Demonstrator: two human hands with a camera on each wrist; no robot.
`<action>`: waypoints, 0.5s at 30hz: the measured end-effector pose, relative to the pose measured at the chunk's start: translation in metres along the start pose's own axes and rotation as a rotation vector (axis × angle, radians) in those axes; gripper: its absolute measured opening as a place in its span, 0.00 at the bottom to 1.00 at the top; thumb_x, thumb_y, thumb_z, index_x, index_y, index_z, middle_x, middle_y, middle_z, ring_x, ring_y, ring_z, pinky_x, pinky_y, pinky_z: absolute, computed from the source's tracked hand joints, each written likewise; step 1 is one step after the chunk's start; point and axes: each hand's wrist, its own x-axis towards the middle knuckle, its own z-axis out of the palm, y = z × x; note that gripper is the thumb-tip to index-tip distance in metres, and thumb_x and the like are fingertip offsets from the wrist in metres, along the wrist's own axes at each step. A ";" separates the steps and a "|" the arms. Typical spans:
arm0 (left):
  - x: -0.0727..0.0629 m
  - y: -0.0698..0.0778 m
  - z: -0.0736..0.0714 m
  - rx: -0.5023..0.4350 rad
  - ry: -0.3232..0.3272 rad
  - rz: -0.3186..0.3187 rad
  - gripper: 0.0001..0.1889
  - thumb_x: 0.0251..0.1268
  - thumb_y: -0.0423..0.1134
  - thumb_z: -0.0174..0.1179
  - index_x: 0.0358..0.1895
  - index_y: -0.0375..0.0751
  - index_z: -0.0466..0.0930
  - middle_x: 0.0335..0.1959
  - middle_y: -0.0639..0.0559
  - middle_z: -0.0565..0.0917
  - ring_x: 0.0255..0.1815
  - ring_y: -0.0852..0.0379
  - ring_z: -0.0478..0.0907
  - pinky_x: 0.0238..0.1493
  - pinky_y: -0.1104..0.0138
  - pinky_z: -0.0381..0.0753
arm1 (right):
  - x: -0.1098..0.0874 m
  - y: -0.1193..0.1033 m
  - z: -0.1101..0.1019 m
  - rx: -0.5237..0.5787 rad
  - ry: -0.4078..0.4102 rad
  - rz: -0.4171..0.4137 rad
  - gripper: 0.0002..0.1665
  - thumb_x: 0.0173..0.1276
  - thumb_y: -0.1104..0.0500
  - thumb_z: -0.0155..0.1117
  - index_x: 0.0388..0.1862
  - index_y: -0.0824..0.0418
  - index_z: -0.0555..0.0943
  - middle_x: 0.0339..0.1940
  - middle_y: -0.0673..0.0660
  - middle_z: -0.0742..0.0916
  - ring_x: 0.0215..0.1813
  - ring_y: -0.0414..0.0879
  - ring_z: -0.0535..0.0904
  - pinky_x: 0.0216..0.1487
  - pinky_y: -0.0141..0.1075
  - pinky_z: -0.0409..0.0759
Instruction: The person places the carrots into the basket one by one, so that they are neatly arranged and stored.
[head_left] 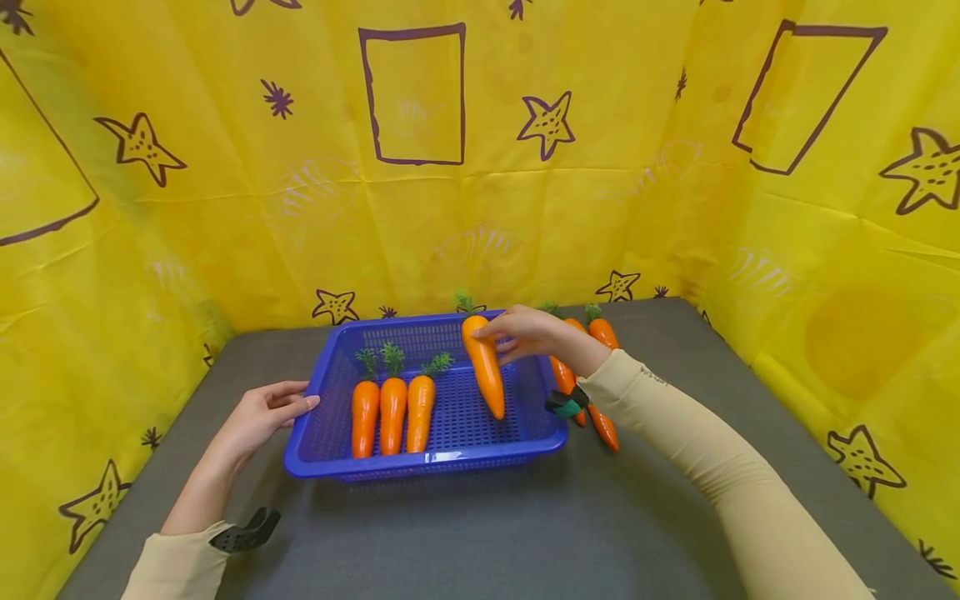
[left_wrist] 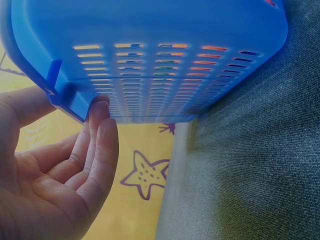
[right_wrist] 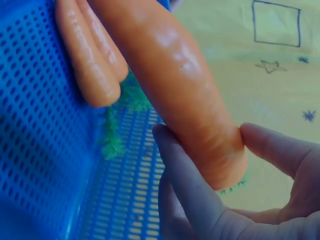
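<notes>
My right hand (head_left: 521,329) pinches an orange carrot (head_left: 486,367) with a green tuft near its thick end, between thumb and fingers. The carrot tilts over the right part of a blue plastic basket (head_left: 423,457), its tip pointing down toward me. In the right wrist view the thumb and fingers press on opposite sides of the carrot (right_wrist: 175,75). Three carrots (head_left: 393,415) lie side by side in the left part of the basket, leafy ends away from me. At the basket's left rim, my left hand (head_left: 258,417) holds the edge, thumb on top and fingers (left_wrist: 102,145) below.
More carrots (head_left: 603,333) lie on the dark grey table (head_left: 480,533) just right of the basket, partly hidden by the right forearm. A yellow curtain (head_left: 480,208) printed with stars and frames surrounds the table at the back and sides.
</notes>
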 end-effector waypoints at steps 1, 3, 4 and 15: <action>0.000 0.000 0.000 0.001 0.000 -0.002 0.36 0.65 0.52 0.58 0.65 0.27 0.64 0.46 0.38 0.82 0.38 0.59 0.83 0.44 0.65 0.84 | 0.002 0.000 0.003 0.010 -0.005 0.006 0.32 0.66 0.56 0.62 0.65 0.69 0.68 0.69 0.64 0.68 0.67 0.59 0.69 0.55 0.46 0.80; 0.000 0.000 0.000 0.001 0.001 -0.006 0.36 0.65 0.53 0.58 0.65 0.27 0.64 0.46 0.39 0.82 0.38 0.59 0.83 0.45 0.64 0.84 | 0.007 0.000 0.008 0.031 -0.016 0.013 0.31 0.66 0.57 0.62 0.64 0.69 0.68 0.69 0.65 0.67 0.67 0.59 0.69 0.55 0.47 0.80; 0.000 -0.001 0.000 -0.002 0.001 -0.006 0.36 0.65 0.53 0.58 0.65 0.27 0.64 0.46 0.39 0.82 0.38 0.59 0.83 0.45 0.64 0.84 | 0.010 0.001 0.010 0.037 -0.021 0.017 0.30 0.66 0.57 0.62 0.64 0.69 0.69 0.69 0.65 0.67 0.66 0.60 0.69 0.55 0.47 0.80; 0.001 -0.002 0.000 -0.010 -0.002 -0.004 0.36 0.65 0.53 0.58 0.65 0.26 0.64 0.47 0.37 0.83 0.37 0.62 0.82 0.44 0.66 0.84 | 0.034 0.007 0.034 0.053 -0.028 0.094 0.31 0.64 0.60 0.65 0.63 0.69 0.67 0.64 0.66 0.71 0.62 0.60 0.73 0.48 0.48 0.83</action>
